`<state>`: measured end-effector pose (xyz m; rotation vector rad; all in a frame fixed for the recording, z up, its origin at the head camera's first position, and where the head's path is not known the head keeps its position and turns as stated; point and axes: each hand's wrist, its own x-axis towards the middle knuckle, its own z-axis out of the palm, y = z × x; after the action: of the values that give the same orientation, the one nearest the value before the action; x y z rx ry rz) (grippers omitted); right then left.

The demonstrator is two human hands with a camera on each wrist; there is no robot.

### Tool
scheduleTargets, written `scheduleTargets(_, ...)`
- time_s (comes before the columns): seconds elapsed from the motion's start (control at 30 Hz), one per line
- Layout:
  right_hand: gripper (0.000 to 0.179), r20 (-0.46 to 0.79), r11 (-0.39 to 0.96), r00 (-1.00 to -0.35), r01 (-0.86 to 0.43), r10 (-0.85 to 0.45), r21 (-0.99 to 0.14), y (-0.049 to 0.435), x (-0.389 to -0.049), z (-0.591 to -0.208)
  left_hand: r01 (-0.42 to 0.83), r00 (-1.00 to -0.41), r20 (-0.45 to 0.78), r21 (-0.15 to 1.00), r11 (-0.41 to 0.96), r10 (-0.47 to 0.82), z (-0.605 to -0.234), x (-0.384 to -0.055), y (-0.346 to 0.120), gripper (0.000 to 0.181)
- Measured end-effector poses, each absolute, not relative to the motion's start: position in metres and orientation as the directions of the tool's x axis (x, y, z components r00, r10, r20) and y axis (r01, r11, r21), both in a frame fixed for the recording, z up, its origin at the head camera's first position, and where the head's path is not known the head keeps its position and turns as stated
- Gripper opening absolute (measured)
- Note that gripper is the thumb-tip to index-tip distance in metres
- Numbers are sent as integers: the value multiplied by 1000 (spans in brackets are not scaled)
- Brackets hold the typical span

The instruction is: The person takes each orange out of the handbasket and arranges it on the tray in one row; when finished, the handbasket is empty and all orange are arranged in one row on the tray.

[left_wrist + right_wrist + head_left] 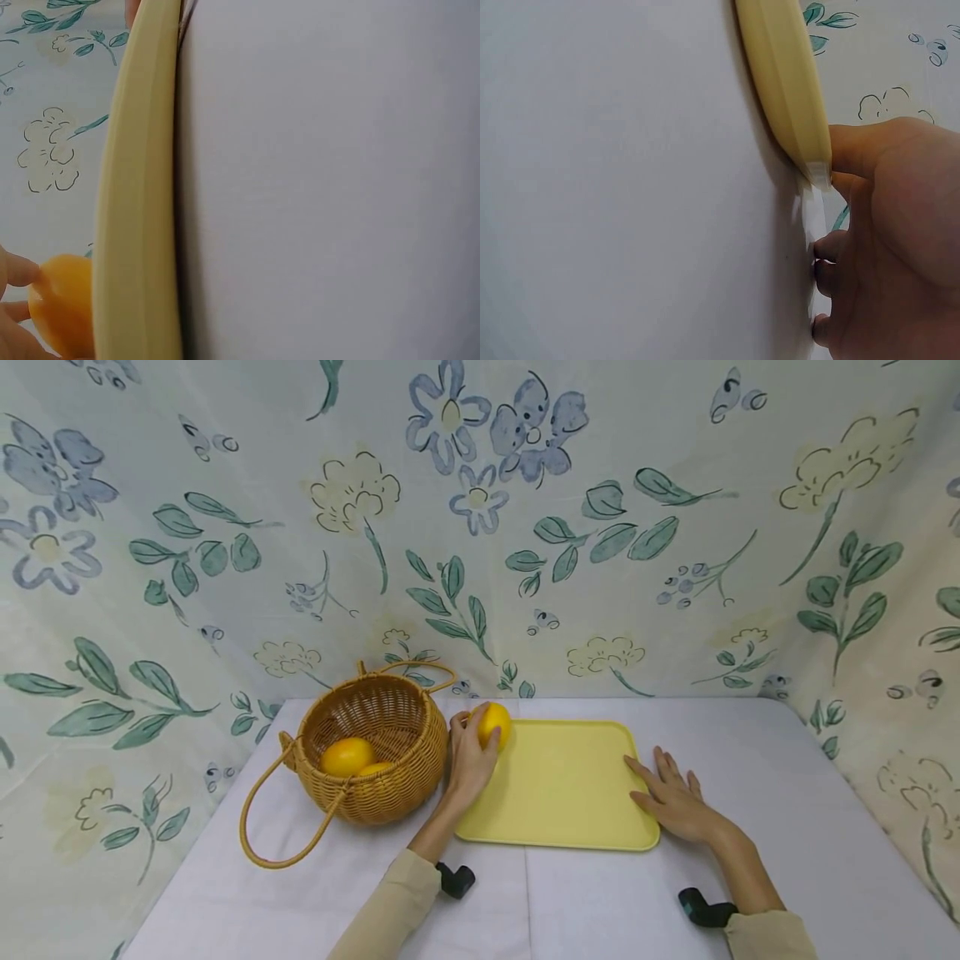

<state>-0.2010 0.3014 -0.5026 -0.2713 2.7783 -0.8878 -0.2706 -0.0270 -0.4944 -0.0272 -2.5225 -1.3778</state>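
Observation:
My left hand [471,760] holds a smooth yellow-orange fruit [495,725] between thumb and fingers, over the far left corner of a yellow tray [558,785]. In the left wrist view the fruit [64,304] shows beyond the tray's side [135,195], with the fingertips [21,270] against it. My right hand [681,803] lies at the tray's right edge, fingers spread, thumb and forefinger at the rim. The right wrist view shows that hand [900,240] beside the tray's corner [787,82], its other fingers down by the white cloth.
Left of the tray stands a round wicker basket [397,789] with two similar fruits [348,757] inside. One of its handles [251,810] hangs out over the white tablecloth [225,910]. A flowered cloth [480,585] hangs behind the table.

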Motion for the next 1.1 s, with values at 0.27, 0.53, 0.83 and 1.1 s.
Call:
scheduleTargets(0.27, 68, -141, 805, -962, -110, -234, -582, 303, -202, -504, 142, -965, 244, 788, 600, -91, -489, -270, -26, 46)
scheduleTargets(0.53, 68, -143, 808, -963, -107, -229, -580, 302, -202, -504, 156, -960, 265, 773, 615, -90, -481, -266, -25, 48)
scheduleTargets(0.83, 67, -145, 807, -963, -103, -227, -582, 302, -200, -503, 296, -947, 310, 749, 592, 82, -440, -245, -32, 56)
scheduleTargets(1.1, 67, -133, 798, -961, -121, -244, -591, 302, -201, -503, 364, -929, 255, 760, 539, 268, -367, -231, -84, 51)
